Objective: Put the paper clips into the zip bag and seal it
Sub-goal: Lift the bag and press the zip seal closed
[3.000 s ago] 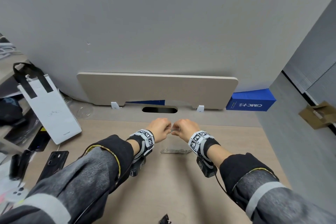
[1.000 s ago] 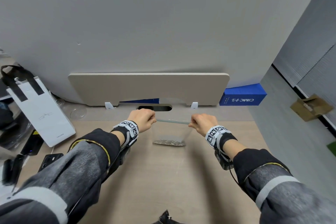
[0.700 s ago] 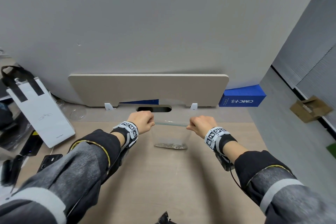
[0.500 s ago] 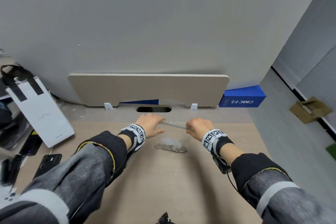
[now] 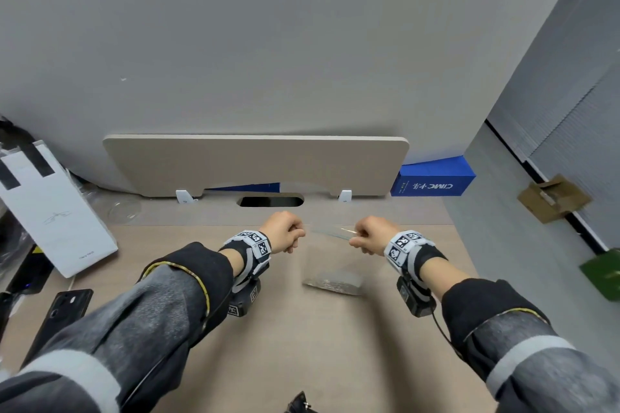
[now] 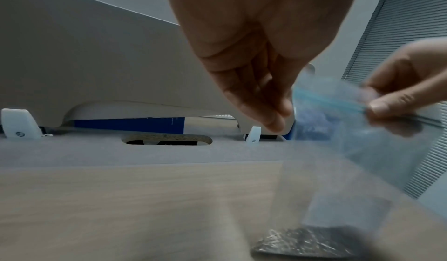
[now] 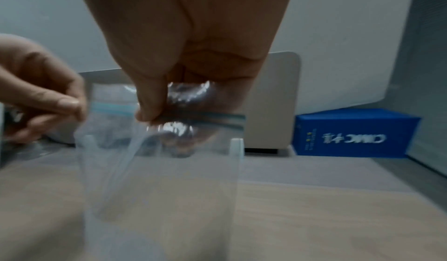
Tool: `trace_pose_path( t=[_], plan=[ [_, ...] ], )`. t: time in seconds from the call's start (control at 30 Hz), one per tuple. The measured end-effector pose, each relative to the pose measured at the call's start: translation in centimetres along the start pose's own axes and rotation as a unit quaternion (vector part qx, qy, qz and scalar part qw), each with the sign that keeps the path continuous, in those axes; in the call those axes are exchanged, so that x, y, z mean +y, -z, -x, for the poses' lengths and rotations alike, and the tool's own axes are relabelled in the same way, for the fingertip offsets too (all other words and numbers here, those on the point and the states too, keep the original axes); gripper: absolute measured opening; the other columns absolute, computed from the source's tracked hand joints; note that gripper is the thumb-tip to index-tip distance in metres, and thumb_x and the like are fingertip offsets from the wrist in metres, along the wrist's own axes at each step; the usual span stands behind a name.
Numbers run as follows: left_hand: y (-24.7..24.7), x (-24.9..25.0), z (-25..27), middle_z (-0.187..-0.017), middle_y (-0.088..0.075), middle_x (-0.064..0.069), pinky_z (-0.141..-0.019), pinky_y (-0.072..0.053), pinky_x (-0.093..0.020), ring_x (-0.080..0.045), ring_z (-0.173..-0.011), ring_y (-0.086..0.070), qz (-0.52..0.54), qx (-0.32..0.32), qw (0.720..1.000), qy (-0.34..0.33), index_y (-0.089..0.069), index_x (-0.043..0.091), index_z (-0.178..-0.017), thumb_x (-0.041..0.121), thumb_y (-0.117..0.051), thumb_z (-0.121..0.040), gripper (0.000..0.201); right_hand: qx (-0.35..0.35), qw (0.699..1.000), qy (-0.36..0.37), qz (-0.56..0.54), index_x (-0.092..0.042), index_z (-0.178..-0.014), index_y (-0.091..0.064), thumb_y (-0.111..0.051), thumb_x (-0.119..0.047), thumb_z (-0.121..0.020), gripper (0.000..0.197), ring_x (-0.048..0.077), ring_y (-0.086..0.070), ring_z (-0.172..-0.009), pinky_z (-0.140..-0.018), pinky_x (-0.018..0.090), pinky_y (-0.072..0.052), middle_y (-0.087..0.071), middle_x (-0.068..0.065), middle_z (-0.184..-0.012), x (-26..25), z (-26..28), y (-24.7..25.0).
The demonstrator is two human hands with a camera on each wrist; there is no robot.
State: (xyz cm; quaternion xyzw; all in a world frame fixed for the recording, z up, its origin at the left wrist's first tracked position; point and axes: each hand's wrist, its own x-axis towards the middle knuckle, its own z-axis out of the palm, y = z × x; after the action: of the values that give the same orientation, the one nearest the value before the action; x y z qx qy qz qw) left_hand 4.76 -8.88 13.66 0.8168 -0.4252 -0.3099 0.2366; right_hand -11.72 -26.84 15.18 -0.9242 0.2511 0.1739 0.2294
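A clear zip bag [image 5: 330, 255] with a blue zip strip [image 7: 113, 110] hangs upright over the desk between my hands. A grey heap of paper clips [image 5: 332, 283] lies in its bottom, at or just above the desk. My right hand [image 5: 355, 238] pinches the zip strip with thumb and fingers, right of the middle in the right wrist view [image 7: 150, 116]. My left hand [image 5: 300, 235] has thumb and fingers pressed together at the bag's top left corner [image 6: 278, 120]. Motion blurs the bag in both wrist views.
A beige panel [image 5: 255, 164] stands along the desk's far edge, behind a cable hole [image 5: 270, 201]. A blue box [image 5: 432, 179] sits at the back right. At the left lie a white paper bag [image 5: 57, 211] and a black phone [image 5: 63, 308]. The desk ends just right of my right arm.
Three seconds ago both hands met over the bag's middle. They then spread to its corners. Half a second ago the left hand reached rightward along the strip; it is now back at the left end.
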Motion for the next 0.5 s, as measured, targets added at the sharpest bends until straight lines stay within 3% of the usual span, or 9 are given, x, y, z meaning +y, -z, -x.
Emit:
trace_pose_path(
  t=[0.1,0.2,0.3,0.4,0.5],
  plan=[
    [-0.3,0.9,-0.9,-0.057,-0.061,-0.007,-0.049,-0.049,-0.023,-0.021,-0.049,-0.061,0.048,-0.007,0.998,0.030,-0.058,0.008,-0.074,0.010,-0.051,-0.089,0.017,-0.071,0.995,-0.066,-0.037,-0.011,-0.076,-0.061,-0.063,-0.023,-0.088,0.017,0.017,-0.064,-0.060,-0.067,0.031,-0.055,-0.068,0.000,-0.066,4.6,1.4,1.7],
    [-0.8,2.7,-2.4,-0.056,-0.060,-0.006,-0.046,-0.048,-0.022,-0.017,-0.047,-0.061,0.064,-0.007,0.997,0.029,-0.061,0.004,-0.078,0.012,-0.052,-0.089,0.016,-0.082,0.992,-0.097,-0.026,-0.012,-0.081,-0.065,-0.059,-0.009,-0.087,0.009,0.018,-0.062,-0.064,-0.065,0.029,-0.054,-0.072,0.008,-0.079,8.1,2.7,3.5],
    [-2.2,4.6,-4.2,-0.057,-0.060,-0.005,-0.045,-0.048,-0.022,-0.018,-0.046,-0.060,0.050,-0.007,0.998,0.023,-0.062,0.002,-0.081,0.012,-0.052,-0.089,0.017,-0.070,0.992,-0.104,0.020,-0.011,-0.096,-0.071,-0.049,0.004,-0.084,0.030,0.018,-0.062,-0.080,-0.070,0.026,-0.050,-0.072,0.006,-0.091,9.8,2.5,4.4],
    [-4.3,6.1,-6.0,-0.063,-0.062,-0.008,-0.046,-0.047,-0.024,-0.019,-0.046,-0.058,0.024,-0.026,0.999,0.013,-0.060,0.009,-0.076,0.011,-0.051,-0.088,0.015,-0.037,0.992,-0.099,0.075,-0.020,-0.098,-0.070,-0.048,-0.002,-0.087,0.030,0.018,-0.060,-0.084,-0.063,0.022,-0.041,-0.069,-0.001,-0.097,10.8,1.3,4.1],
    [-6.3,7.6,-7.6,-0.074,-0.063,-0.008,-0.048,-0.046,-0.023,-0.021,-0.055,-0.060,-0.004,-0.046,0.999,-0.003,-0.062,0.010,-0.080,0.012,-0.050,-0.087,0.014,0.033,0.986,-0.102,0.130,-0.025,-0.102,-0.067,-0.049,-0.011,-0.092,0.025,0.025,-0.063,-0.093,-0.070,0.026,-0.041,-0.067,-0.001,-0.106,11.7,-0.9,3.2]
  ],
)
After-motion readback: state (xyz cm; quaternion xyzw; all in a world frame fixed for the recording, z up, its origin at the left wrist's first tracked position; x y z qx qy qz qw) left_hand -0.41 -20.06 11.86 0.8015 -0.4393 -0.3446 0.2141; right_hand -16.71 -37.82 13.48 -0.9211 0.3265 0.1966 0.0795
